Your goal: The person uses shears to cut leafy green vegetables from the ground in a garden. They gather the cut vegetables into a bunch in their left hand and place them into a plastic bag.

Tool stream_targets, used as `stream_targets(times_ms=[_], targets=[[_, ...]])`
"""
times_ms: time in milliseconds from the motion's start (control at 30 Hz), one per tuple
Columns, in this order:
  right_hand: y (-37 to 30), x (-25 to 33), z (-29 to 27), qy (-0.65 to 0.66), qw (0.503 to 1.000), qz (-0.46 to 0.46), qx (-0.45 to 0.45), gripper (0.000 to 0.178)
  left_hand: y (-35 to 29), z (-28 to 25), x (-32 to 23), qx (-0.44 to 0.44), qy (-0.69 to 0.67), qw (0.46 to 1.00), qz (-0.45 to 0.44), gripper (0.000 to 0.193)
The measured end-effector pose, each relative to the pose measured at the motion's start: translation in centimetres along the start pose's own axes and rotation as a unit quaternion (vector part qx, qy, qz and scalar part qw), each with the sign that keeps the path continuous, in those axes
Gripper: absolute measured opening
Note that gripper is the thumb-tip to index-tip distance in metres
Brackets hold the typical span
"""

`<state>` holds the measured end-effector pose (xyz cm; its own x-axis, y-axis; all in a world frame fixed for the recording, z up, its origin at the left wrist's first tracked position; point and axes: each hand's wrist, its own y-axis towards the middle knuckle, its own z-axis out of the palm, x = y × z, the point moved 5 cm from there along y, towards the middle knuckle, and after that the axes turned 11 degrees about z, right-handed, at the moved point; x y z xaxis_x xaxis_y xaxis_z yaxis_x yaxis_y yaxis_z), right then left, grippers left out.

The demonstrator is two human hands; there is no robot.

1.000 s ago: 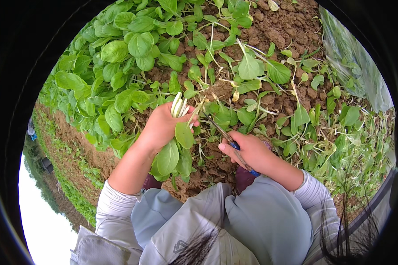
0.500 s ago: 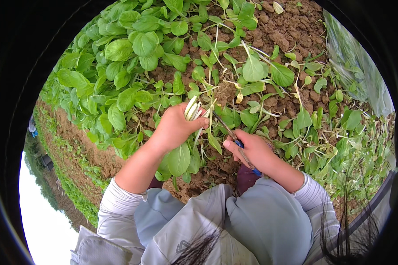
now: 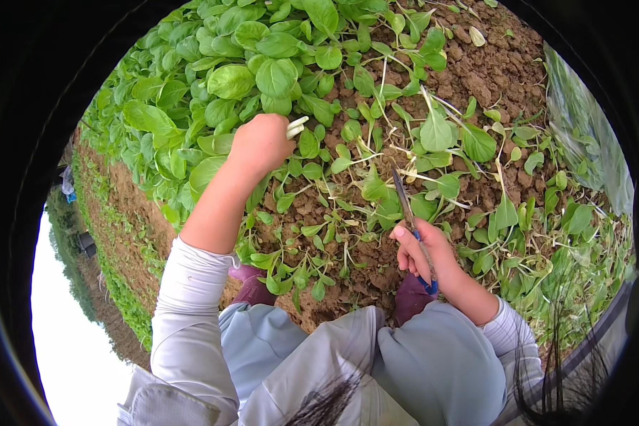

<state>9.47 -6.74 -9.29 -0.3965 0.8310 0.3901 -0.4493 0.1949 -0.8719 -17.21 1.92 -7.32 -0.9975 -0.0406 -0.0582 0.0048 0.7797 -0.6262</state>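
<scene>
At the edge of the dense leafy greens, my left hand (image 3: pixel 261 144) is closed around a bunch of cut greens. Their pale stem ends (image 3: pixel 297 128) stick out to the right of the fist, and the leaves merge with the plants beside it. Lower and to the right, my right hand (image 3: pixel 430 257) grips a pair of scissors (image 3: pixel 407 202) with blue on the handles. The dark, soil-stained blades point up and away over small seedlings; whether they are parted cannot be made out.
Tall greens (image 3: pixel 277 77) fill the far left. Brown soil (image 3: pixel 486 71) with scattered loose leaves lies at the far right, beside a clear plastic sheet (image 3: pixel 582 128). Trimmed, wilting leaves (image 3: pixel 547 248) cover the ground on the right. My dark red boots (image 3: pixel 413 298) stand close in front.
My left hand has moved up and left with its bunch, away from the scissors. My right hand still holds the scissors, now farther apart from the left. The view has shifted slightly.
</scene>
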Motion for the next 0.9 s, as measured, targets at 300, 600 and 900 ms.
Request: stream_targets(times_ms=[300,600,900], targets=[[0.1,-0.5,-0.1,-0.005,1.0,0.021,0.014,0.03,0.2,5.9,3.3,0.117,-0.057,0.991,-0.042,0.023],[0.2,-0.6,0.3,-0.006,0.999,0.019,0.036,0.03,-2.2,5.0,4.2,0.092,-0.198,0.974,-0.068,0.019],[0.1,-0.8,1.4,-0.098,0.985,0.026,0.136,0.034,-7.8,1.5,0.5,0.04,-0.362,0.929,-0.057,0.015]])
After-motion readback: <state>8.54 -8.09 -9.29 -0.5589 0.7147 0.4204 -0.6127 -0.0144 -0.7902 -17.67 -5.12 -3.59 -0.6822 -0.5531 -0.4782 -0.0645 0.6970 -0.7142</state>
